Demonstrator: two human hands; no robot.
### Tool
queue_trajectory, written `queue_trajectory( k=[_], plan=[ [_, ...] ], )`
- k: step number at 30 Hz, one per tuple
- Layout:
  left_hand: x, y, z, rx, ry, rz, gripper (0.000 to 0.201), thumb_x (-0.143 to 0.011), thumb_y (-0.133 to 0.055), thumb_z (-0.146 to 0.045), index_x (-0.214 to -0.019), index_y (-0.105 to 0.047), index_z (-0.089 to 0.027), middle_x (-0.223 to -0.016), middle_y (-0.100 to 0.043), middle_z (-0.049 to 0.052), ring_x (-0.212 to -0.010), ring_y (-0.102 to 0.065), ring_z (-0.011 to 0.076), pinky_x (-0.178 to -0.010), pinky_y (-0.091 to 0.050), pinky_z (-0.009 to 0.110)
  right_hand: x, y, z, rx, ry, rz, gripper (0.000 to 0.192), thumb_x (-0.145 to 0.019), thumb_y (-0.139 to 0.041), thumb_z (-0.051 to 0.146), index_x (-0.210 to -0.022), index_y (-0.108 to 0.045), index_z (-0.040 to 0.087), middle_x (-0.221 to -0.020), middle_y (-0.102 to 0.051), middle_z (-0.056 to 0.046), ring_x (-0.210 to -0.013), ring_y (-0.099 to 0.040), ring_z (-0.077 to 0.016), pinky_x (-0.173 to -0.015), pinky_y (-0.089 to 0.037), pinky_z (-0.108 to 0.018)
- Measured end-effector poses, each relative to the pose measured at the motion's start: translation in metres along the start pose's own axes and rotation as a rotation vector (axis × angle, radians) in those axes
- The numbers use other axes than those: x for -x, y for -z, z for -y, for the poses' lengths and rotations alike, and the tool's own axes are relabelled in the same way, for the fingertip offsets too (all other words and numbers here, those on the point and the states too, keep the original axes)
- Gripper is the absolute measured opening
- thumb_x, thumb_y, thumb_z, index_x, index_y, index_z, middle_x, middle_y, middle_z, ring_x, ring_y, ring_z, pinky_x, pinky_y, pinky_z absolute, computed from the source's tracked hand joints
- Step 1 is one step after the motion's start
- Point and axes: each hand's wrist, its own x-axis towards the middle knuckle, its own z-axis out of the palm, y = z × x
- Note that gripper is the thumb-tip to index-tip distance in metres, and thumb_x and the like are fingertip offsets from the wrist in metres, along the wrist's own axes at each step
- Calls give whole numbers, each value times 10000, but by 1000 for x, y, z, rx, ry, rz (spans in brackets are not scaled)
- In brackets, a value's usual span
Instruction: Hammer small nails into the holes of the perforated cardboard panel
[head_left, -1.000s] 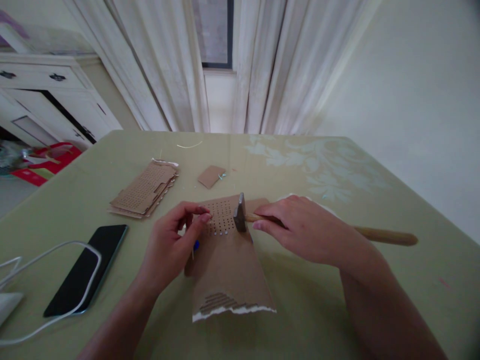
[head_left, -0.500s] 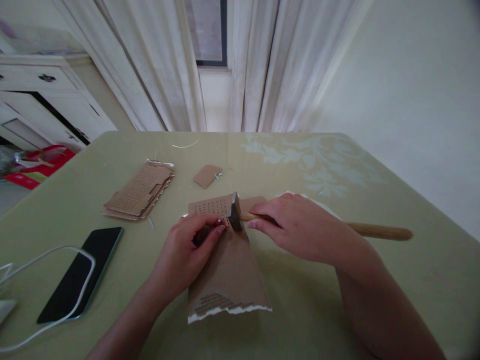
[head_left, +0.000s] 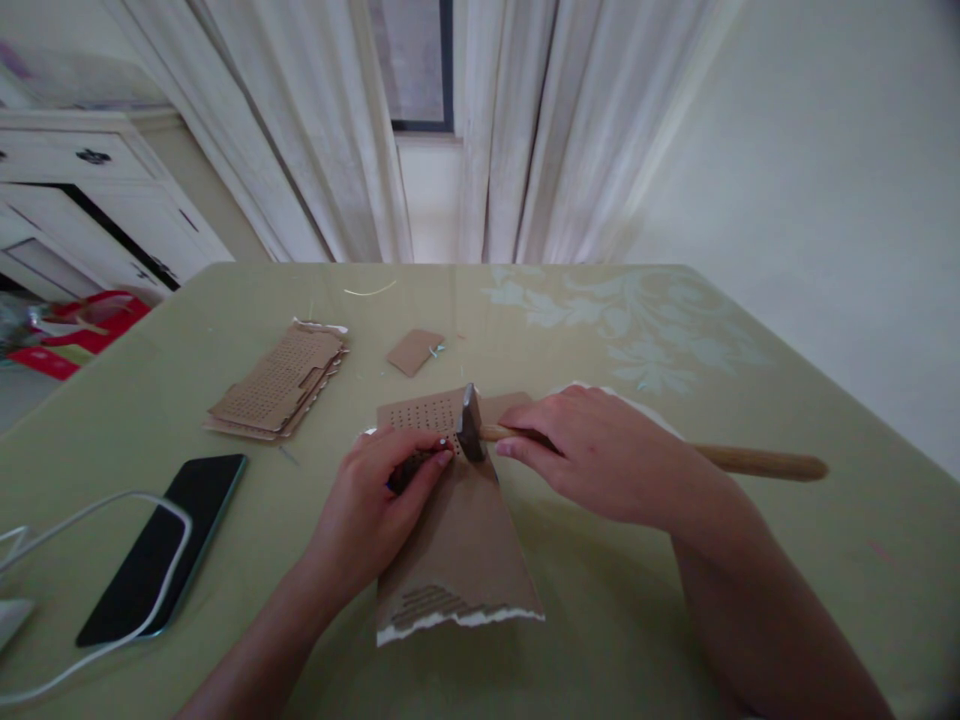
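Note:
A sheet of brown cardboard (head_left: 457, 540) with rows of small holes at its far end and a torn near edge lies before me. My left hand (head_left: 394, 480) rests on its left side, thumb and forefinger pinched around a nail (head_left: 443, 442) whose small round head shows. The fingers hide the nail's point. In my right hand (head_left: 592, 445) is a hammer (head_left: 470, 425), gripped by its wooden handle close to the head. The hammer head stands just right of the nail, apart from it, over the holes.
At left lies a stack of perforated cardboard (head_left: 281, 385), with a small thin stick-like piece (head_left: 289, 456) beside it. A phone (head_left: 161, 550) with a white cable (head_left: 184, 530) across it is nearer. A small cardboard scrap (head_left: 415, 351) lies farther back on the green table (head_left: 637, 640).
The thin piece beside the cardboard stack has turned and shifted slightly left. Both hands, the hammer and the cardboard have barely moved.

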Motion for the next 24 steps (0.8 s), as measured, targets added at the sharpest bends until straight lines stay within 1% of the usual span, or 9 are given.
queue_trajectory(
  k=[7,9,12,13,15,18,20,23,24],
  plan=[
    [0,0,0,-14,-37,7,143,-1014,-725,-332,-1033,-858,-283,-898,-841,12,-792,-718,219,-856,-578,377,0,5,2,-15,-6,-28,314,-1149,-599,384,-982,-815,229,-959,-852,-91,-874,-775,-281,-746,-417,-362],
    [0,-1,1,-8,-50,19,136,-1026,-719,-321,-1036,-849,-283,-938,-846,13,-851,-739,224,-892,-579,384,1,9,5,-105,-12,-114,290,-1147,-609,367,-988,-812,236,-939,-841,-65,-844,-748,-245,-744,-414,-343],
    [1,-1,1,5,-47,36,148,-1049,-695,-308,-1040,-840,-276,-1029,-842,32,-965,-758,236,-913,-576,379,5,15,11,-282,1,-316,299,-1157,-589,349,-960,-779,230,-866,-794,-19,-767,-676,-190,-726,-406,-316],
    [1,-2,1,6,-42,39,151,-1053,-692,-305,-1046,-840,-275,-1054,-837,37,-991,-758,239,-915,-574,377,6,16,13,-322,15,-354,307,-1161,-579,353,-958,-772,230,-850,-781,-12,-747,-655,-181,-718,-405,-312],
    [1,-2,1,0,-45,47,150,-1054,-692,-297,-1054,-841,-274,-1091,-832,41,-1019,-755,246,-923,-566,382,9,17,15,-347,44,-321,309,-1157,-578,365,-967,-783,233,-843,-779,-16,-736,-650,-181,-721,-417,-309],
    [2,-2,1,-23,-67,65,149,-1052,-694,-283,-1041,-843,-279,-1129,-830,40,-1052,-749,259,-941,-550,404,13,16,18,-289,46,-188,284,-1128,-614,380,-978,-819,253,-859,-801,-38,-779,-698,-215,-762,-446,-326],
    [2,-2,2,-27,-67,65,149,-1058,-694,-286,-1056,-844,-287,-1125,-826,37,-1050,-746,258,-946,-547,409,15,16,19,-283,41,-208,276,-1129,-613,379,-985,-815,258,-877,-806,-36,-800,-707,-221,-771,-448,-331],
    [3,-3,2,-13,-62,46,138,-1057,-705,-290,-1084,-840,-284,-1091,-818,33,-1023,-745,244,-932,-551,396,15,17,20,-342,46,-311,307,-1155,-585,365,-939,-763,239,-844,-779,-10,-751,-658,-188,-723,-416,-324],
    [3,-3,2,-10,-62,46,134,-1056,-707,-287,-1082,-838,-280,-1086,-815,32,-1017,-744,241,-919,-551,390,15,16,20,-355,43,-313,308,-1158,-586,355,-929,-755,235,-839,-776,-5,-741,-649,-180,-716,-409,-323]
  ],
)
